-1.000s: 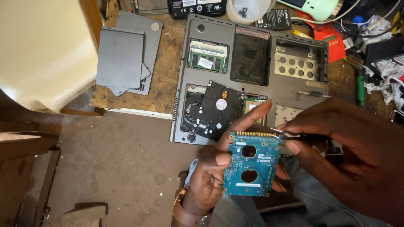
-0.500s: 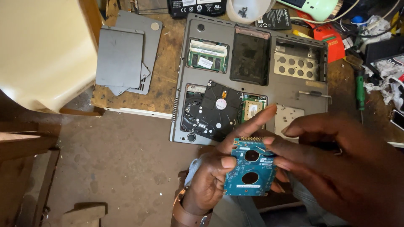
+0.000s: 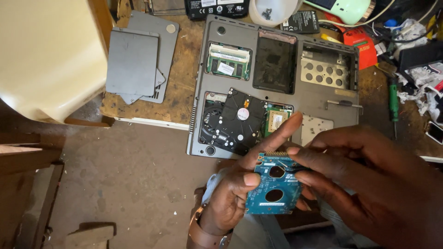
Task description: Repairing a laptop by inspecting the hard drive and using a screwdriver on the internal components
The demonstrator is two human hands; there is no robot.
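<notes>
The left hand (image 3: 230,193) holds the blue drive (image 3: 273,190) upright. The right hand (image 3: 364,180) pinches its top edge, just right of it.

A second ago the right hand (image 3: 369,184) sat off the drive's (image 3: 275,189) upper right corner, pinching a thin tool at the connector edge. It has since slid left, so its fingers (image 3: 318,161) now lie across the drive's top right, just opposite the left hand's (image 3: 235,193) thumb. The tool no longer shows.
</notes>
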